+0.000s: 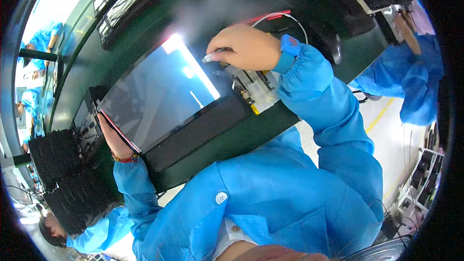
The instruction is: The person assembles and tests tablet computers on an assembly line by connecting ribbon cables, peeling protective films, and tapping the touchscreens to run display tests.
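A large glossy display panel [157, 96] lies tilted in front of me, with bright light reflected along its right side. At its left edge is my left hand [113, 137], gripping that edge with most of the fingers hidden behind it. Over the panel's upper right corner, my right hand [246, 46] is closed in a pinch. A small white piece [208, 58] sticks out from its fingertips; its kind is too small to tell. A blue wrist strap [290, 46] with a white cord circles my right wrist. Below that hand is a white fixture [258, 92] with metal parts.
The dark green bench [270, 125] carries a black mat [198, 137] under the panel. Stacked black foam pieces [55, 159] stand at the left. A black mouse-like object [333, 48] and red strips [270, 16] lie beyond my right hand. Other people in blue are nearby.
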### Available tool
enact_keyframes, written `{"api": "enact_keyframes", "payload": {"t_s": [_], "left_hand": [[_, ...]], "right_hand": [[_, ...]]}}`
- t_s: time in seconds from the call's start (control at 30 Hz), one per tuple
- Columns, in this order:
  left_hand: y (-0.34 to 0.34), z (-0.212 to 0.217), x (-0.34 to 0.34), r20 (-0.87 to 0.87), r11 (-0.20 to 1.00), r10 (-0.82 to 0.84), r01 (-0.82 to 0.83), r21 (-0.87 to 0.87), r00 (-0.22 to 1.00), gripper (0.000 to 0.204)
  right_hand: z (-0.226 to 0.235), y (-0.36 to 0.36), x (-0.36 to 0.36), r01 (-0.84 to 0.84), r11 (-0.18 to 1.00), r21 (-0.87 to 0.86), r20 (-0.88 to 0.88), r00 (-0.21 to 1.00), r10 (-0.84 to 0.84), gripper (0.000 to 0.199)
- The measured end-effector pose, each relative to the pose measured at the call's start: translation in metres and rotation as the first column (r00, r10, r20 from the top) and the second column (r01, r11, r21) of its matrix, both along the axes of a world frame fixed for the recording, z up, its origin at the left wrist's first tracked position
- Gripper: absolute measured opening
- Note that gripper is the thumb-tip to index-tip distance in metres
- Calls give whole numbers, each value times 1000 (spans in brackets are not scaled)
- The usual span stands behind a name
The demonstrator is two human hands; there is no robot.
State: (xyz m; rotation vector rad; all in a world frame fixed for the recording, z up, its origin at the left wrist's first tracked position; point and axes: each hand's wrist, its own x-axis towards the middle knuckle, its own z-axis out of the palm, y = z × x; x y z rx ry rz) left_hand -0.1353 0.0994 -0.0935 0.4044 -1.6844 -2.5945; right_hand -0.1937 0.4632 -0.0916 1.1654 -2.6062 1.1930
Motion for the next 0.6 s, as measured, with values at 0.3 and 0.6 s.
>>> {"api": "enact_keyframes", "payload": {"t_s": [0.3,0.6], "left_hand": [[8,5,2,47,991,93,-88,-100,995,53],[2,2,3,54,991,91,-85,-103,994,51]], "right_hand": [[-4,-2,1,28,1000,-11,49,998,-28,19],[0,1,0,46,999,8,60,997,-47,21]]}}
